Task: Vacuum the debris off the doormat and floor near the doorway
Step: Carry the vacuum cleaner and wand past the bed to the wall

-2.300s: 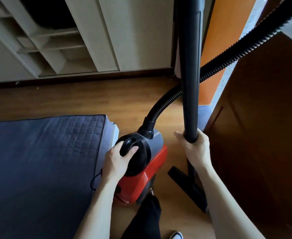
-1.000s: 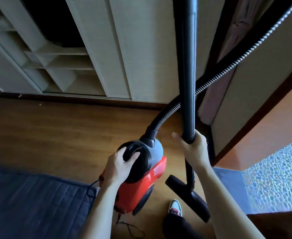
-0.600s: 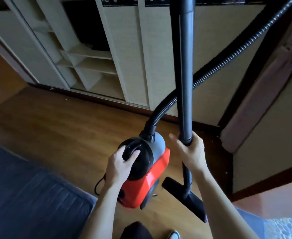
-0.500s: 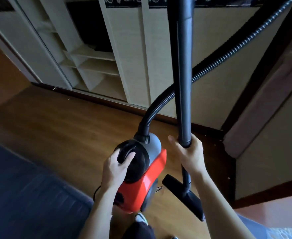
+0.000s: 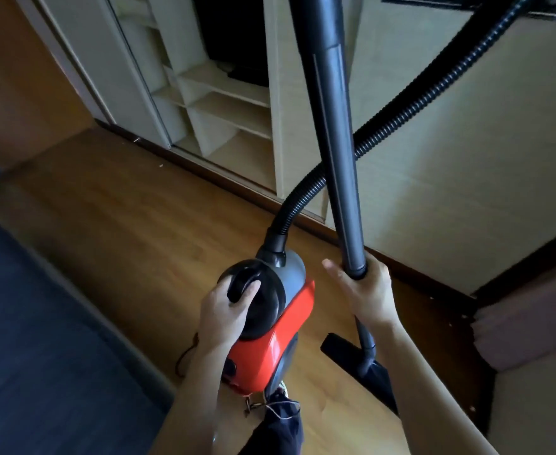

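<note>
Here we go: left hand point(image 5: 227, 310) wrapped round the black carry handle point(image 5: 242, 284) on top of the red vac canister point(image 5: 270, 349), fingers tucked thru the loop, firm grip. Canister sits low-centre over the wood floor point(image 5: 122, 224), right of the dark blue mat point(image 5: 40, 339). Can't tell if it's touching the boards or hanging off the hand.

Right hand point(image 5: 365, 290) clenched round the black wand point(image 5: 335, 142) right at its lower joint, one digit sticking out to the left. Wand runs up steep & out the top of frame. Below the hand a thinner tube drops to the floor nozzle point(image 5: 361, 369), angled, btm right of the canister, near it but apart.

Ribbed black hose point(image 5: 417, 106) leaves the canister's front, curves up behind the wand, then off toward the top right corner. Thin cord point(image 5: 188, 353) loops at the canister's rear, by the left wrist.

Bg: pale closet point(image 5: 224, 103) w/ open shelves along the far side, dark baseboard under it, a few pale specks point(image 5: 160, 165) on the floor beside it. Pinkish fabric point(image 5: 532, 323) bunched at the right edge. Dark trouser leg point(image 5: 276, 428) at the btm.
</note>
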Demonstrator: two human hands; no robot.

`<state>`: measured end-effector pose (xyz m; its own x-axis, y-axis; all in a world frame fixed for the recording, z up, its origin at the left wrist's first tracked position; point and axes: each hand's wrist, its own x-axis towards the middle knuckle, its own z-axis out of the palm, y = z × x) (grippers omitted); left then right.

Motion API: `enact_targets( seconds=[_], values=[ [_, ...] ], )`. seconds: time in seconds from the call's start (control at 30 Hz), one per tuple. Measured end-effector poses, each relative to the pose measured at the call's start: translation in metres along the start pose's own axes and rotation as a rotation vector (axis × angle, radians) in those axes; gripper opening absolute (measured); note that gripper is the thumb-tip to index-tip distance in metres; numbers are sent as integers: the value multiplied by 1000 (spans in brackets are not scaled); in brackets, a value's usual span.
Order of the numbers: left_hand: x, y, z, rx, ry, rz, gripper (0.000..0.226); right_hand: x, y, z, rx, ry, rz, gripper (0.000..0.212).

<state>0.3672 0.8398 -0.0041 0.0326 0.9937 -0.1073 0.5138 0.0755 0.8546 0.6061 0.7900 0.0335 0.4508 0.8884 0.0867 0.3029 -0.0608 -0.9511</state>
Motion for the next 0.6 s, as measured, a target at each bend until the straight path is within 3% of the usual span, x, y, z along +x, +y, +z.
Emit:
enact_targets(
  seconds=[0.1,0.47,0.6],
  values=[
    [49,7,-12,-29,42,20,55,58,-11,41,-22,-70,-8,33],
    [207,-2,-79,89,160,-40,19,207,-40,179,-17,-225,-101,40],
    [249,-11,-99,95,242,-93,27,255,-46,223,-15,-291,-84,36]
  ],
)
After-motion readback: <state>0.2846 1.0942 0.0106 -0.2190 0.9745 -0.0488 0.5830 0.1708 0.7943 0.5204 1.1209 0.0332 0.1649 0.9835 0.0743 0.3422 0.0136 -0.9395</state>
